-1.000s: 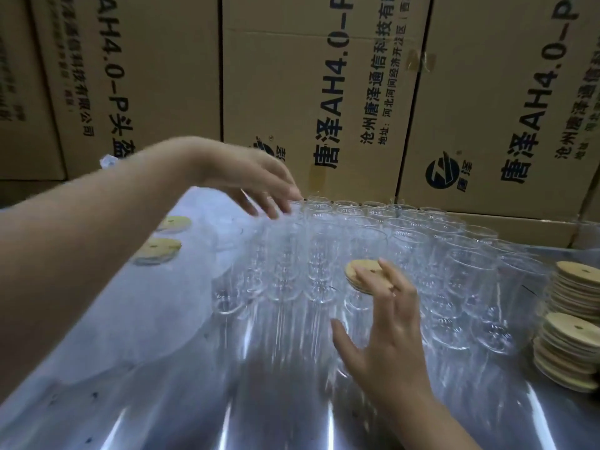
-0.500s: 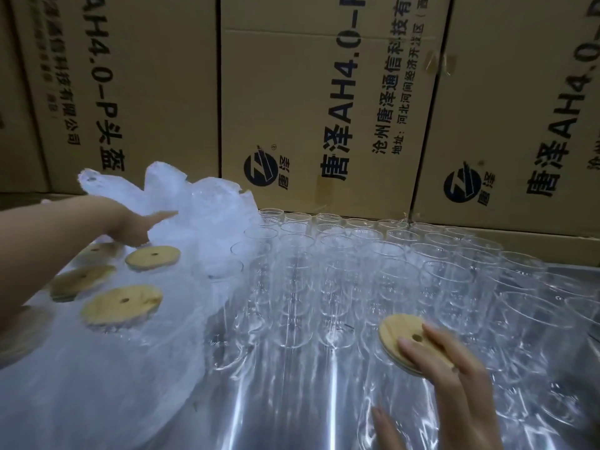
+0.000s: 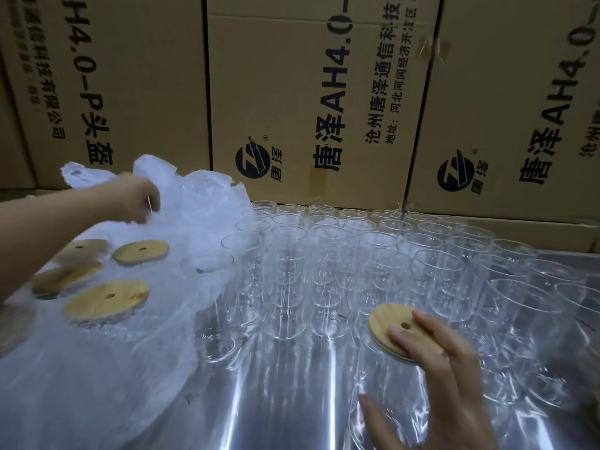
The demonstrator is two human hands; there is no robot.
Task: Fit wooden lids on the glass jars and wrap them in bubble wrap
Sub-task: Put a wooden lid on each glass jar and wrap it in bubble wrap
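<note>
Several open glass jars (image 3: 328, 254) stand in rows on the shiny metal table (image 3: 276, 401). My right hand (image 3: 444, 381) holds the nearest jar (image 3: 383, 378). Its fingers lie across the round wooden lid (image 3: 386, 319) on top and its thumb is against the glass wall. At the far left my left hand (image 3: 139, 199) grips the crumpled bubble wrap (image 3: 201, 203) with curled fingers. Under the wrap stand several lidded jars, their wooden lids (image 3: 107, 300) showing through.
Brown cardboard boxes (image 3: 311, 102) with black print form a wall right behind the jar rows. The bubble wrap sheet spreads over the table's left side down to the near edge.
My left hand has moved from above the jar rows to the far left and closed on the bubble wrap. My right hand stays on the lidded jar. The view has swung left.
</note>
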